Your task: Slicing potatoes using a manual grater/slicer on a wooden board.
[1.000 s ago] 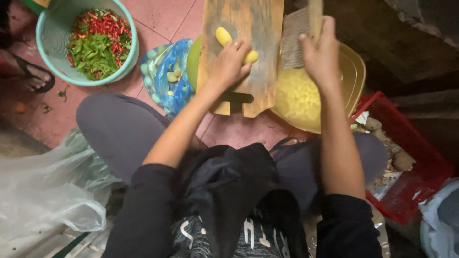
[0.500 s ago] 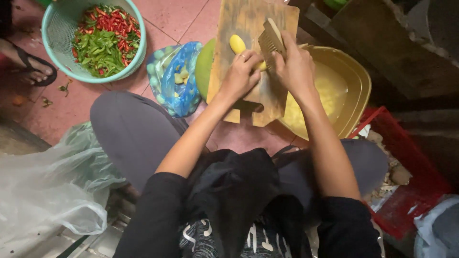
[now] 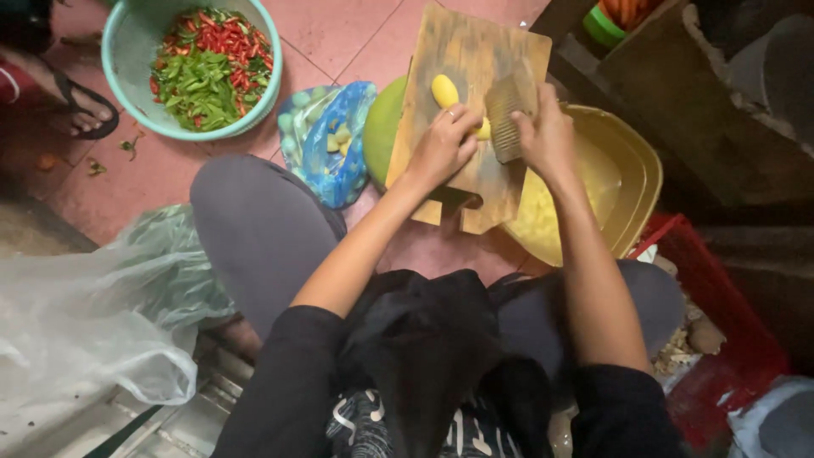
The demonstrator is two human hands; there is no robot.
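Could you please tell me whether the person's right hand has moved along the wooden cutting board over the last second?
Yes. The right hand, gripping the ridged cutter, has come down from beyond the top edge of the cutting board onto it, beside the yellow piece.

The right hand (image 3: pixel 547 136) now holds the ridged cutter (image 3: pixel 507 119) low on the wooden board (image 3: pixel 475 64), beside the yellow piece (image 3: pixel 444 90), no longer raised above it.

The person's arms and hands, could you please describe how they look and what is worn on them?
Both forearms are bare, with black sleeves pushed up to around the elbows. The left hand wears a thin ring on one of its fingers; the right hand shows no jewellery or glove.
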